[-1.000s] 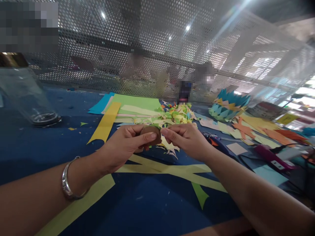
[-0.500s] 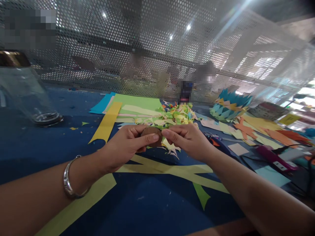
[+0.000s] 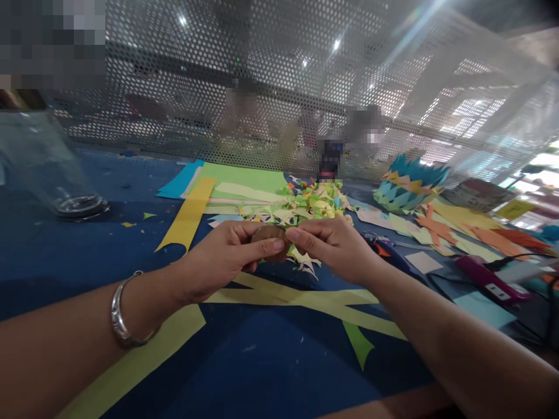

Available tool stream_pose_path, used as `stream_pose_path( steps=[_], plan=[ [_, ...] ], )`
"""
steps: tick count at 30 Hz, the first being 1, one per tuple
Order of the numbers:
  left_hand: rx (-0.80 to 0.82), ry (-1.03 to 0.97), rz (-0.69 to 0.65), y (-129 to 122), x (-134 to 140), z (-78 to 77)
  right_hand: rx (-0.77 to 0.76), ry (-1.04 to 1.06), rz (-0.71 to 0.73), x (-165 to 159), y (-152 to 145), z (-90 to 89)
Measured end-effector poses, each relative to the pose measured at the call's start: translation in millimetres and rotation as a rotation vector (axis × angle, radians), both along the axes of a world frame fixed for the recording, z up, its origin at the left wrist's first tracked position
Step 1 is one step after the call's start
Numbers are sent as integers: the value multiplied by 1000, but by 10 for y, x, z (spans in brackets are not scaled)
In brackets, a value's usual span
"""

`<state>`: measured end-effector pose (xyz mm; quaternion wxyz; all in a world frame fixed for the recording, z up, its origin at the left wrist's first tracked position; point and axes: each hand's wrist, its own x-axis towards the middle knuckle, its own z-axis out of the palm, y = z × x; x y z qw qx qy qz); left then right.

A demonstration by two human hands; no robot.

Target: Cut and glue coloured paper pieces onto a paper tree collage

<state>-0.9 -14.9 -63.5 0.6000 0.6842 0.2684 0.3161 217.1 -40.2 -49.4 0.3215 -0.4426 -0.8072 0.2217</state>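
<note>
"Paper point(image 3: 186, 326), pale green, is nearest on the left, isn't it?"

"Yes, partly behind the forearm, flat on the blue surface point(image 3: 244, 372). A darker green scrap point(image 3: 358, 344) lies right of the middle."

"And just beyond that?"

"Pale yellow strips point(image 3: 279, 298), crossing one another."

"What have the hands got?"

"The left hand point(image 3: 218, 256) is closed on a brown disc point(image 3: 264, 234), thumb pressed to its face. The disc is in the middle, between both hands."

"The right hand point(image 3: 338, 247)?"

"Thumb and finger pinched together at the disc's right edge. I can't tell whether they grip it or something small there."

"Anything well over to the right?"

"A purple power strip point(image 3: 493, 281), near some cables."

"Farther off?"

"A deeper yellow strip point(image 3: 187, 212) left of the middle, a glass jar point(image 3: 41, 163) at far left, a heap of paper clippings point(image 3: 321, 201) beyond the hands, then a zigzag paper ring point(image 3: 410, 185) on the right. A perforated screen point(image 3: 279, 52) stands farthest."
</note>
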Motion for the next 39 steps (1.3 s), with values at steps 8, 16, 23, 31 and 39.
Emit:
stream_pose_path(
  steps=[8,16,23,31,39],
  plan=[
    [9,70,19,-19,-1,58,-6,3,-3,-10,-7,16],
    [56,95,-33,23,-23,54,-17,-20,-18,-9,-4,7],
    [44,159,-31,55,-46,11,-61,-30,-7,5,-6,12],
    [43,185,-66,46,-54,40,-68,-58,7,20,12,2],
    [35,232,-136,47,-69,56,-93,-46,42,-2,-24,22]
  ],
)
